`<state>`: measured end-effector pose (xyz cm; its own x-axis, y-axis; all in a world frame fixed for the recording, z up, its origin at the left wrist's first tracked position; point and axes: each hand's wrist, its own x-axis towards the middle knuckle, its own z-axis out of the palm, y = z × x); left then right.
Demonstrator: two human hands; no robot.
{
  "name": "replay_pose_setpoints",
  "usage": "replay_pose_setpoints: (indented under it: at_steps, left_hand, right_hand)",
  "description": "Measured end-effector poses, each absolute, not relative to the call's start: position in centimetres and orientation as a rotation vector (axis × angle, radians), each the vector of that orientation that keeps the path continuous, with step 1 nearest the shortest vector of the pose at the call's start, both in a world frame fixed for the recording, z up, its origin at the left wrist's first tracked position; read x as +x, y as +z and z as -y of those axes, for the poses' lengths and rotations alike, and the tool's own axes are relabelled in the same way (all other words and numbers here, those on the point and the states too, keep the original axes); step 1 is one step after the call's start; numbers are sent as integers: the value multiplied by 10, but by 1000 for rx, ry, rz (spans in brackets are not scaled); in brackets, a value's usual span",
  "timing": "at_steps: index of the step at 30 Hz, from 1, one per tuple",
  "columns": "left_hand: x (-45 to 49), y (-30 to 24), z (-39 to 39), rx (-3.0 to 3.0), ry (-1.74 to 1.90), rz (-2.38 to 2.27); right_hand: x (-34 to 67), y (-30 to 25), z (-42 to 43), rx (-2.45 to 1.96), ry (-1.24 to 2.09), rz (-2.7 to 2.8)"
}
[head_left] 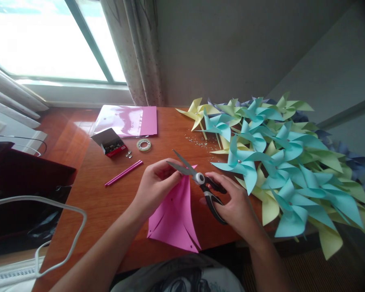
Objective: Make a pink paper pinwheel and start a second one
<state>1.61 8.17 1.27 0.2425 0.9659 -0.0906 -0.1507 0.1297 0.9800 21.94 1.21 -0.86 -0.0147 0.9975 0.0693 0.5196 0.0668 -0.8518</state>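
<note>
A pink paper sheet (173,219) with slits at its lower corners and small dark holes hangs over the near part of the table. My left hand (159,180) pinches its upper end between thumb and fingers. In my right hand (232,198) are scissors (212,198) with black and white handles. Their blades are apart and point up and left, close to the left fingertips at the paper's top corner. Whether the blades touch the paper is hard to make out.
Two pink sticks (123,173), a tape roll (144,144), a small box of metal pieces (112,146) and pink sheets in a clear sleeve (124,121) lie on the wooden table (94,219). Many paper pinwheels (288,174) pile up at right. Tiny bits (200,141) are scattered beside them.
</note>
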Motion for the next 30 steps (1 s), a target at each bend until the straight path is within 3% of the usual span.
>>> replay_pose_setpoints:
  at_steps: [30]
  left_hand:
    - [18, 11, -81, 1099, 1035, -905]
  right_hand:
    - [218, -7, -10, -1568, 796, 1647]
